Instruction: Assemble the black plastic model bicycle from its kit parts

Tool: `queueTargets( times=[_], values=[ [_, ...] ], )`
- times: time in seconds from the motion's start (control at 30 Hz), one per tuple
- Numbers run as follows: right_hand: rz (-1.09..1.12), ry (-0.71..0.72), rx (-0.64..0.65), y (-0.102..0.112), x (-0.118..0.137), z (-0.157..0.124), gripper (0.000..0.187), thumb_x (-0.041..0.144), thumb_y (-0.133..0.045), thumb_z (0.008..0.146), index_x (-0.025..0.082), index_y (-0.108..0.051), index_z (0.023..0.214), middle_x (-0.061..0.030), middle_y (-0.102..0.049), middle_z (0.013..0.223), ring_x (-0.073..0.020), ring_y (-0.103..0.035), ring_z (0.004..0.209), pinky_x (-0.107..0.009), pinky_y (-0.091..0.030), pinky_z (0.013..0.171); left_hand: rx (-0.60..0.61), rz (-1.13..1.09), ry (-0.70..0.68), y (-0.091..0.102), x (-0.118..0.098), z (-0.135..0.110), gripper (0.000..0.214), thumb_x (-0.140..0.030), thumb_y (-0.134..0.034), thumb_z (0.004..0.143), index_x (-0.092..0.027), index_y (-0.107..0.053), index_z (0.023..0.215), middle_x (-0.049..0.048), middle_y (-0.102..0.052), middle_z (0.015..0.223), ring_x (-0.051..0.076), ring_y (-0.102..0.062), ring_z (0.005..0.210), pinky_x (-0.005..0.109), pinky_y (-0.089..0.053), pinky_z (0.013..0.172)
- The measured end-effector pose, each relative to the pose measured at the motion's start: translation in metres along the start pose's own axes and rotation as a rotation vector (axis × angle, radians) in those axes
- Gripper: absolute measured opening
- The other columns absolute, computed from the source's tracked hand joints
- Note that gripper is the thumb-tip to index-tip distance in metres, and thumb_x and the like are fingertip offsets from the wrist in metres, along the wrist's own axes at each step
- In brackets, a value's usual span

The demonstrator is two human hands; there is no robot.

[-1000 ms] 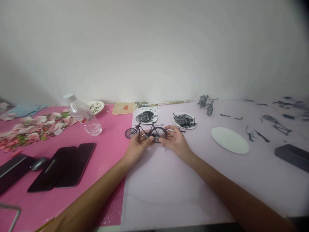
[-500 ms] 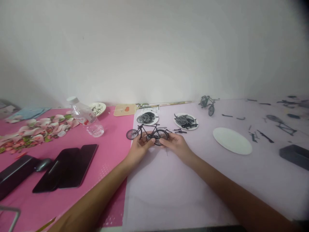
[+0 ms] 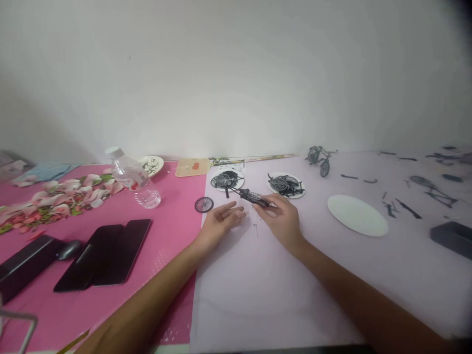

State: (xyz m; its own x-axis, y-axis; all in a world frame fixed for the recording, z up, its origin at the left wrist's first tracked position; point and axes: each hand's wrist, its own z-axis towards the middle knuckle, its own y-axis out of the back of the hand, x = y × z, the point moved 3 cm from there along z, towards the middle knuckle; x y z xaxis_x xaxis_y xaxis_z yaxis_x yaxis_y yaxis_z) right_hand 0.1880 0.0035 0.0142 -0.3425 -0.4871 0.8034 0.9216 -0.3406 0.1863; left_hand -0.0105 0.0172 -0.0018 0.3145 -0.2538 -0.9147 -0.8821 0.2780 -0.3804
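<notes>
Between the fingers of my right hand (image 3: 282,216) is a small black model bicycle (image 3: 252,196), gripped at its rear end and turned so that it points away to the left. My left hand (image 3: 217,223) is just left of it, fingers spread and holding nothing. A loose black spoked wheel (image 3: 204,204) lies on the edge between the pink and white surfaces, beyond my left hand. Two white plates stand behind: a left plate (image 3: 241,185) and a right plate (image 3: 272,191), both heaped with black wheels and parts.
An assembled model bicycle (image 3: 317,158) stands near the wall. To the right are a bare white plate (image 3: 357,215), loose black parts (image 3: 408,208) and a dark box (image 3: 452,238). Leftward are a plastic bottle (image 3: 136,179), petals (image 3: 70,194) and black phones (image 3: 121,253).
The bicycle has turned from side-on to pointing away, now in my right hand alone. My left hand has let go of it. The wheel at its left end now lies apart on the table.
</notes>
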Motion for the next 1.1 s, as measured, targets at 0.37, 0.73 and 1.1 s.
queueTargets(
  times=[0.37, 0.73, 1.1],
  values=[
    [-0.231, 0.451, 0.131, 0.004, 0.006, 0.004, 0.036, 0.008, -0.068, 0.092, 0.030, -0.078, 0.119, -0.0063, -0.074, 0.108, -0.0221, -0.073, 0.101, -0.041, -0.062, 0.092, 0.109, -0.156, 0.025, -0.003, -0.006, 0.001, 0.045, -0.052, -0.076, 0.089, -0.009, -0.077, 0.105, 0.0203, -0.078, 0.115, 0.035, -0.074, 0.112, 0.050, -0.051, 0.109],
    [-0.297, 0.656, 0.186, 0.000, 0.013, 0.002, 0.048, 0.001, -0.062, 0.092, 0.030, -0.072, 0.129, -0.0078, -0.071, 0.101, -0.0250, -0.070, 0.103, -0.045, -0.063, 0.091, 0.071, -0.114, 0.055, -0.001, -0.004, 0.000, 0.037, -0.044, -0.084, 0.084, -0.012, -0.077, 0.100, 0.0093, -0.076, 0.096, 0.016, -0.072, 0.087, 0.033, -0.058, 0.093],
    [-0.251, 0.600, 0.289, -0.007, 0.016, 0.002, 0.050, -0.002, -0.052, 0.095, 0.028, -0.068, 0.132, -0.0092, -0.072, 0.113, -0.0254, -0.066, 0.115, -0.048, -0.059, 0.098, -0.060, -0.119, -0.040, 0.010, 0.001, 0.010, 0.032, -0.033, -0.091, 0.074, -0.011, -0.076, 0.092, 0.0060, -0.072, 0.090, 0.015, -0.067, 0.083, 0.033, -0.056, 0.089]
  ],
)
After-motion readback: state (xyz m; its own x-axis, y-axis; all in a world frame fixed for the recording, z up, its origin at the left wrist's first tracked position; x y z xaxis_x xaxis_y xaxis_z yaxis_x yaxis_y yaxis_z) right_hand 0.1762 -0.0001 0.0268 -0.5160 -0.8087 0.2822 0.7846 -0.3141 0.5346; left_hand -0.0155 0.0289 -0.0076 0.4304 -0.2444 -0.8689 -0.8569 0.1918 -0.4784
